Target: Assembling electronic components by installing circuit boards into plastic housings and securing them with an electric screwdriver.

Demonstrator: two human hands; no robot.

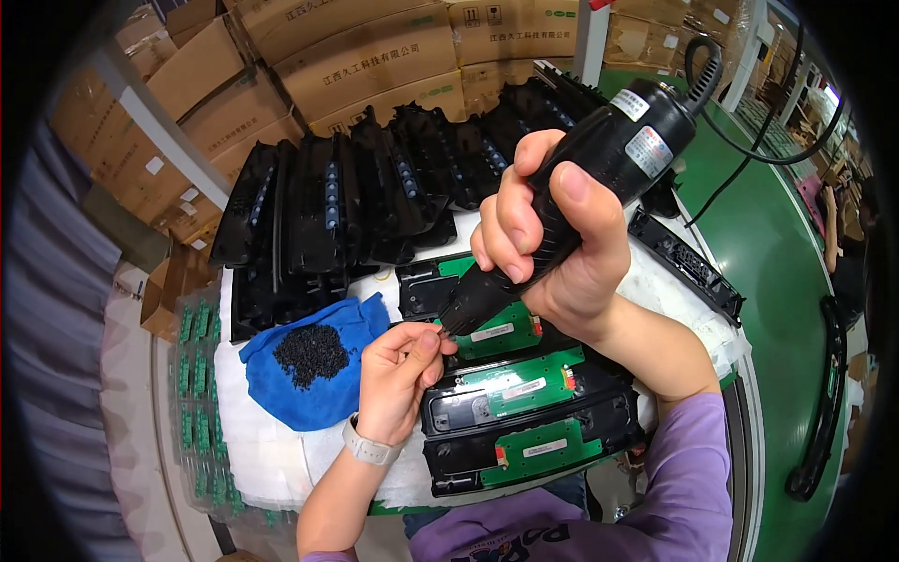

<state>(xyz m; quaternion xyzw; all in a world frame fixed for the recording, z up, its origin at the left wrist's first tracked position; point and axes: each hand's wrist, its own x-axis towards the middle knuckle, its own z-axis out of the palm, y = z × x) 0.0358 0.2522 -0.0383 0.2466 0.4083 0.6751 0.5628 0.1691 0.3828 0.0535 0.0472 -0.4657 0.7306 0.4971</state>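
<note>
My right hand (581,248) is wrapped round a black electric screwdriver (613,136), which slants down to the left. Its tip end meets the fingertips of my left hand (398,375), pinched together there; whatever they hold is too small to make out. Below and behind the tip lie black plastic panels (456,409) in a row, carrying green circuit boards (515,386) with white labels and small red connectors. Left of my left hand, a heap of tiny black screws (312,355) rests on a blue cloth (281,401).
Several black plastic housings (323,201) stand crowded along the table's far side. Clear trays of green boards (194,412) are stacked at the left. Another black part (688,262) lies at the right. Cardboard boxes (375,66) rise behind, and the screwdriver's cable (796,145) loops at upper right.
</note>
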